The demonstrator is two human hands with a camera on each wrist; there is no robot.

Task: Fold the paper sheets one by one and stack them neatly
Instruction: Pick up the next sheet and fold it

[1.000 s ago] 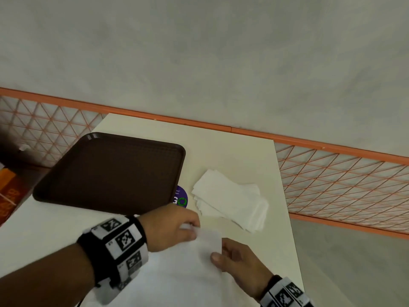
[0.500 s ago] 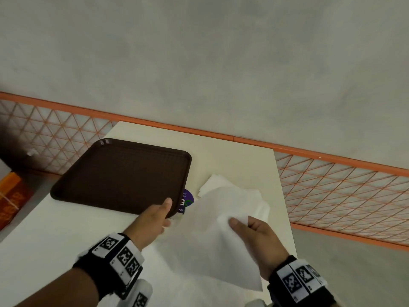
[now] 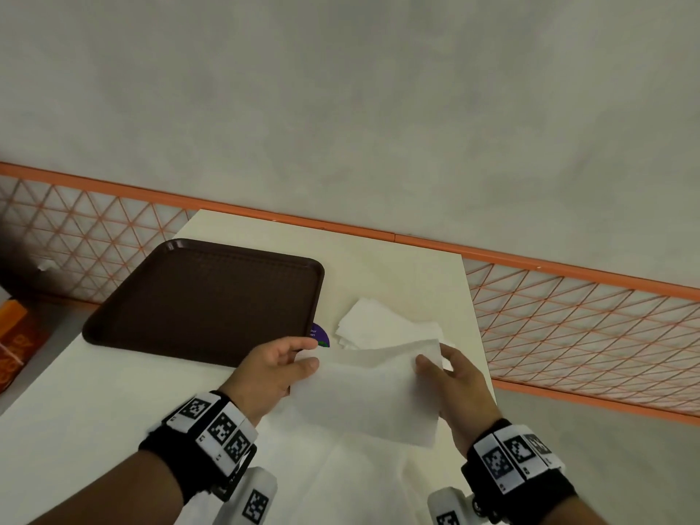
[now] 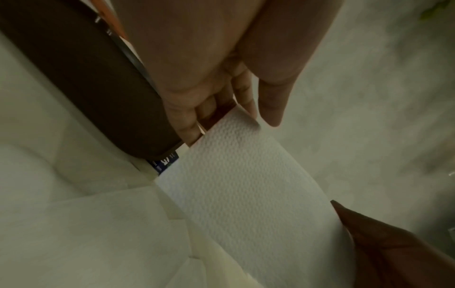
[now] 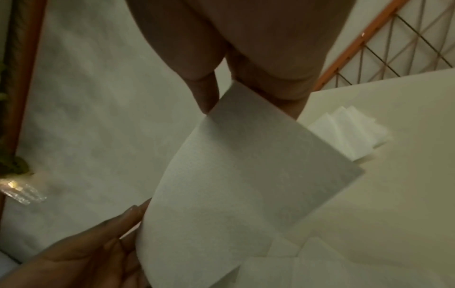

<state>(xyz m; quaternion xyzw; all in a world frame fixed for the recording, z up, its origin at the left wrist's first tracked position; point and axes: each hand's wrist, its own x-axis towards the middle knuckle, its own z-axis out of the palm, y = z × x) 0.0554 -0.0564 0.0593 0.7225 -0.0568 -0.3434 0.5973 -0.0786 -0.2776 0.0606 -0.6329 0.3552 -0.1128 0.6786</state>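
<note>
White embossed paper, one sheet (image 3: 373, 395), is held clear of the worktop (image 3: 397, 267) between both hands; the left hand (image 3: 272, 367) pinches its left end between thumb and fingers, and the right hand (image 3: 460, 384) pinches its right end in the same manner; the sheet bows slightly between the two grips. In the left wrist view the sheet (image 4: 248, 185) runs from the left fingers (image 4: 243, 93) toward the right hand (image 4: 393, 249); in the right wrist view the sheet (image 5: 236, 187) hangs from the right thumb and fingers.

Step in hand, by judgement: the fold of a single sheet, taken from the unfolded sheets (image 3: 341, 486) lying flat on the near part of the worktop; the crease does not appear set, though whether the held sheet is already doubled cannot be told.

Folded sheets (image 3: 382, 323) lie in a loose, fanned stack just beyond the hands, beside the brown tray (image 3: 200, 297); a purple sticker (image 3: 320, 335) shows at the tray corner.

Next move calls for: bringing the two ends together edge to edge; keeping the corners aligned, since the paper is limp; pressing the crease flat; then setting the sheet squarely on the stack, whose edges already need tidying.
</note>
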